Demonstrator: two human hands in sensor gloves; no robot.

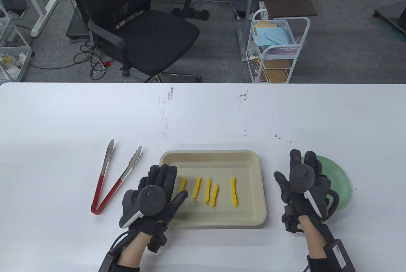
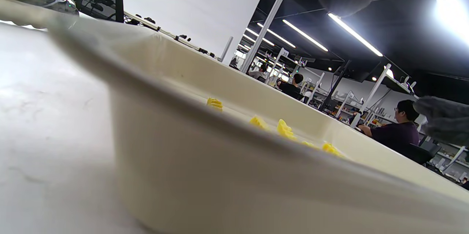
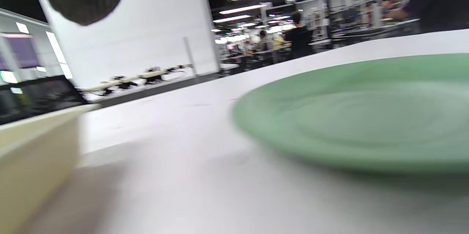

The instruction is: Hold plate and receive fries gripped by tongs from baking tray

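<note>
Both hands, left hand and right hand, spread and holding nothing; between them one baking tray with five fries, tongs outside the left hand, one plate under the right hand's outer side.

Both hands, left and right, wear black gloves with round dark trackers, bare wrists, black cables.
</note>
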